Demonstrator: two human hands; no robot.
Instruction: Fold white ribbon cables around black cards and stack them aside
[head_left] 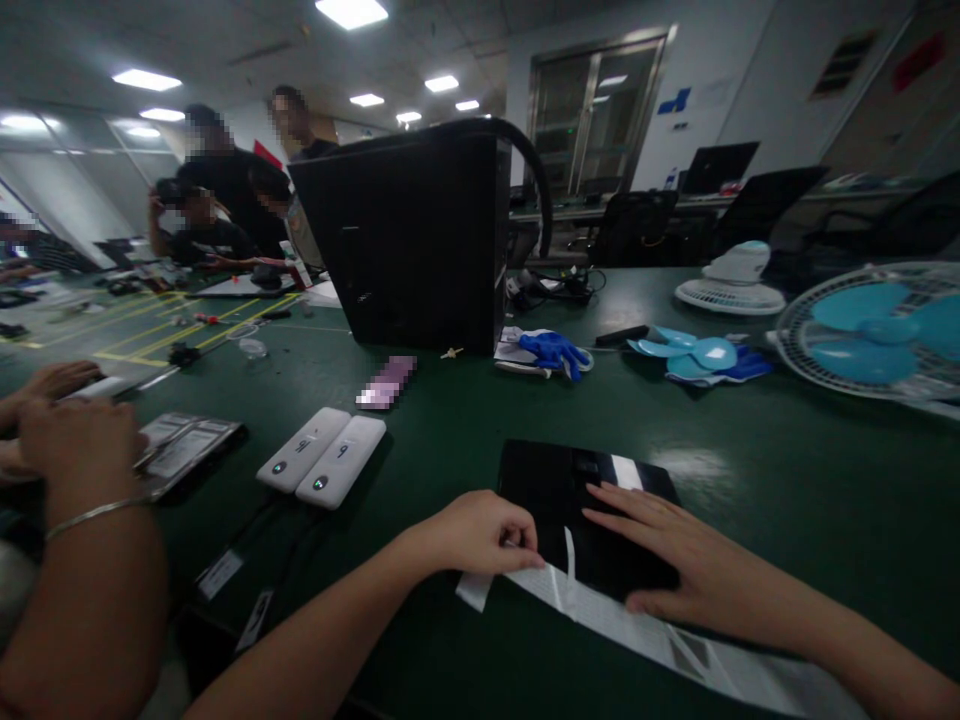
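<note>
A flat, glossy black case (pixel 536 490) lies on the green table before me, with a bright light stripe across its far part. My right hand (pixel 660 545) rests on it, palm down and fingers spread. Along the case's near edge runs a long white printed strip (pixel 600 615), passing below my right wrist toward the lower right. My left hand (pixel 487 535) is closed, thumb and fingers pinching the strip's left end. A narrow white piece (pixel 570 560) curls up from the strip over the case.
Two white power banks (pixel 322 460) lie left. Farther left, a co-worker's hand (pixel 79 430) is beside hard drives (pixel 191 450). A phone (pixel 386 385) lies before a black computer tower (pixel 420 240). Blue gloves (pixel 555 352), blue fan blades (pixel 686 350) and a fan (pixel 877 330) are right.
</note>
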